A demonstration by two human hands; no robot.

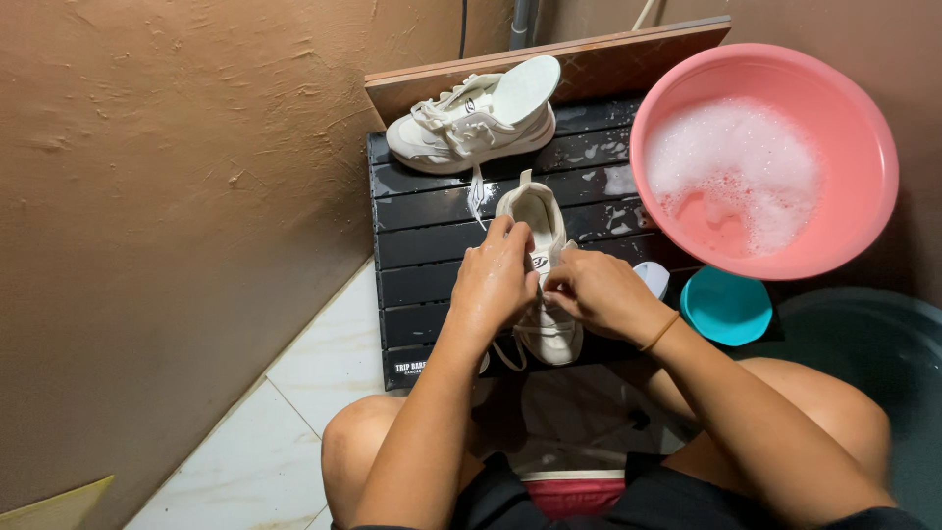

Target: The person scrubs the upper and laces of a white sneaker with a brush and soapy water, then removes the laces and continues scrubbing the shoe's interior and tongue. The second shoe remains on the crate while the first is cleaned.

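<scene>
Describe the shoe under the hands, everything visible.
The near shoe is a white or cream sneaker, seemingly fabric and synthetic, lying lengthwise on the wet black slatted board, one end pointing away toward the other sneaker. The left hand and right hand cover its middle, fingers pinching at the lace area. A loose lace loops out at its near end.

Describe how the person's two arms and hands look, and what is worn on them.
Both arms are bare, with no sleeves showing. The left hand wears nothing: no glove, ring or watch visible. The right hand is also ungloved; a thin orange-brown band circles its wrist.
</scene>
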